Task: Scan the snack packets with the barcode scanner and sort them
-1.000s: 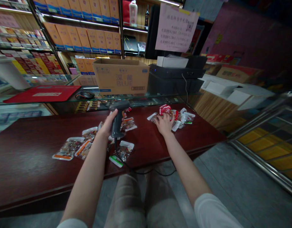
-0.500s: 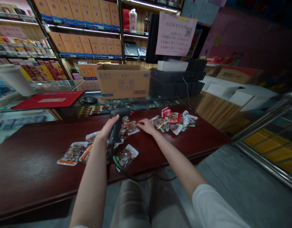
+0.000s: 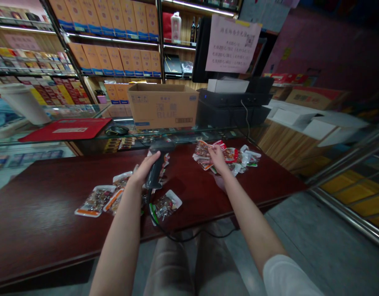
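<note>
My left hand (image 3: pixel 144 167) wraps around the grip of a black corded barcode scanner (image 3: pixel 156 164), its head pointing away from me over the dark red wooden counter (image 3: pixel 53 197). Several vacuum-sealed snack packets (image 3: pixel 96 200) lie below it, partly overlapping. My right hand (image 3: pixel 217 158) is at a second pile of packets (image 3: pixel 241 158), its fingertips pinching the edge of a red-printed packet (image 3: pixel 203 154). The scanner's black cable (image 3: pixel 177 237) hangs over the counter's front edge.
Beyond the counter stands a glass display case holding a cardboard box (image 3: pixel 163 107), a red mat (image 3: pixel 66 129), a computer mouse (image 3: pixel 117 130) and a black machine (image 3: pixel 232 107). A printed pink sign (image 3: pixel 232 45) hangs above it. Shelves of boxed goods fill the back.
My right hand went from the bare counter beside the scanner back onto the right pile, and a packet there has shifted under its fingers. The left hand still holds the scanner.
</note>
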### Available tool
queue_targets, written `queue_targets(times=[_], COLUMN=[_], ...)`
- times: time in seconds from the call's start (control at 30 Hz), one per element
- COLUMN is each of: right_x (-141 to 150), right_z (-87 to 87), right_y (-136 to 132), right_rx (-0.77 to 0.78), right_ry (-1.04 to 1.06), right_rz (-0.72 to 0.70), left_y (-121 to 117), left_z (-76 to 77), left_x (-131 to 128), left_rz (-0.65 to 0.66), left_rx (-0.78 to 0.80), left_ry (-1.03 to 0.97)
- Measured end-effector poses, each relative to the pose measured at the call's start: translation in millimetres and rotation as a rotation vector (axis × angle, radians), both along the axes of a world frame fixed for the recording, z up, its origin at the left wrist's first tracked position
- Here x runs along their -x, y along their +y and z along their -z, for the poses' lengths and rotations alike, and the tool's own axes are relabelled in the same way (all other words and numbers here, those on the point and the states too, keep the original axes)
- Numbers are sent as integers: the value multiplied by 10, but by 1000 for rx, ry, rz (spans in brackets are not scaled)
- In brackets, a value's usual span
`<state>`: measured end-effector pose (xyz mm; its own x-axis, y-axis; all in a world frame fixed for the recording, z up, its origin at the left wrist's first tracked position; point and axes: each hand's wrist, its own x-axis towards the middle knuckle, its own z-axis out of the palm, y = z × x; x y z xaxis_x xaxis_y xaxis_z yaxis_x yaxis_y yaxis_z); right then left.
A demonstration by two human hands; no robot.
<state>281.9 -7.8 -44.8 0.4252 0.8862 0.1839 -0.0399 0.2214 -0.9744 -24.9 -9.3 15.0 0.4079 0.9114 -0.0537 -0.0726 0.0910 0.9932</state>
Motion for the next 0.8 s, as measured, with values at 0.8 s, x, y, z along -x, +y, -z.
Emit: queue_targets(times=[0.8], right_x=[-241], right_z=[203], right_y=[-421], right_rx=[-44], right_ry=[-239], right_rz=[14], left_y=[-393], left_z=[197], left_x=[-646], left_rz=[237], left_rx=[37], left_ry=[-18])
